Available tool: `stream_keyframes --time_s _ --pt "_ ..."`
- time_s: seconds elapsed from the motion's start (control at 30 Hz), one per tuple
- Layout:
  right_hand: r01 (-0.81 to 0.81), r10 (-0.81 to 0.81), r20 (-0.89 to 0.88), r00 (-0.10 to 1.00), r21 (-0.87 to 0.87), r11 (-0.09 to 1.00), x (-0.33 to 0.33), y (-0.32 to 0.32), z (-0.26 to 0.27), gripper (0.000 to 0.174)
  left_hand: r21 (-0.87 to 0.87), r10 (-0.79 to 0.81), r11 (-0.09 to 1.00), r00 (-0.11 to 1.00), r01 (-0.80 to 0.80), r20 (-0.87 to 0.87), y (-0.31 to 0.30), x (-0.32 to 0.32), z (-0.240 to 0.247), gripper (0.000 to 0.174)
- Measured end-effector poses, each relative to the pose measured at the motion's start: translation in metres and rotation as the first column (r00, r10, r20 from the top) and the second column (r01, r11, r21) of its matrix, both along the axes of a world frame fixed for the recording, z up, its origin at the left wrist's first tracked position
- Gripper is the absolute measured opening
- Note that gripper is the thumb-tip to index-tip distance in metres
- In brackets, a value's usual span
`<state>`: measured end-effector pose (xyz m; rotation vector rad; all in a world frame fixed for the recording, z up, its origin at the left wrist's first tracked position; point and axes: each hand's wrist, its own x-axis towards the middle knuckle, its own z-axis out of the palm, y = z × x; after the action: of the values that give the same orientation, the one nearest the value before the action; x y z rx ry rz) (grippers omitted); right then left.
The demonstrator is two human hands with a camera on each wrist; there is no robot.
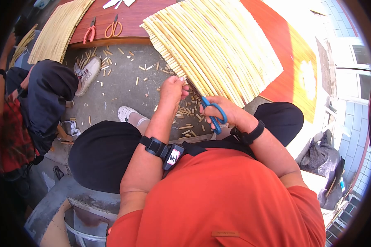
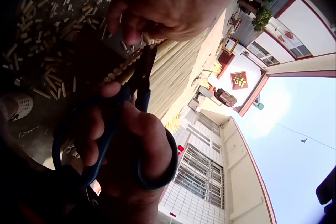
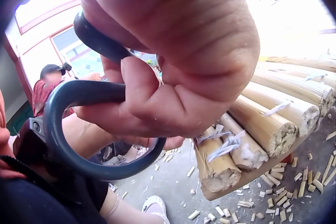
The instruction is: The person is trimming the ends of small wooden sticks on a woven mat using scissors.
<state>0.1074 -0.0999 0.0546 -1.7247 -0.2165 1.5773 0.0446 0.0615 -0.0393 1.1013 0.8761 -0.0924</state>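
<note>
A mat of pale reed stalks (image 1: pixel 218 49), bound side by side with string, lies in front of me. My right hand (image 1: pixel 226 110) grips a pair of scissors (image 1: pixel 221 116), with fingers and thumb through the blue handle loops (image 3: pixel 86 91). In the left wrist view, the dark scissor blades (image 2: pixel 143 69) lie along the row of cut stalk ends. My left hand (image 1: pixel 172 92) is at the mat's near left edge, its thumb and fingers pinching a stalk end (image 2: pixel 151 40) by the blade tips. White string ties (image 3: pixel 226 145) show around the nearest stalks.
Short cut stalk pieces (image 1: pixel 185 111) litter the concrete floor. Red-handled pliers (image 1: pixel 89 33) and another pair of scissors (image 1: pixel 113 29) lie on the reddish table (image 1: pixel 132 16). Another reed mat (image 1: pixel 57 31) is at the left, near a seated person (image 1: pixel 45 90).
</note>
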Motion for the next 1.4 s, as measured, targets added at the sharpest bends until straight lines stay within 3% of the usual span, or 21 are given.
stream_keyframes --time_s 0.43,0.8,1.4 --pt "-0.021 0.043 0.238 0.970 -0.092 0.996 -0.009 0.000 -0.001 0.008 -0.032 0.022 0.999 1.000 -0.022 0.015 0.001 0.000 0.000 0.015" --pt "0.001 -0.002 -0.010 1.000 -0.015 1.000 -0.009 0.000 0.011 0.018 -0.023 0.031 0.999 0.999 -0.031 0.032 0.001 -0.001 0.000 0.017" --pt "0.021 -0.021 0.008 1.000 -0.003 1.000 -0.005 0.004 -0.002 0.017 -0.033 0.037 0.999 0.999 -0.036 0.032 0.002 0.000 0.001 0.016"
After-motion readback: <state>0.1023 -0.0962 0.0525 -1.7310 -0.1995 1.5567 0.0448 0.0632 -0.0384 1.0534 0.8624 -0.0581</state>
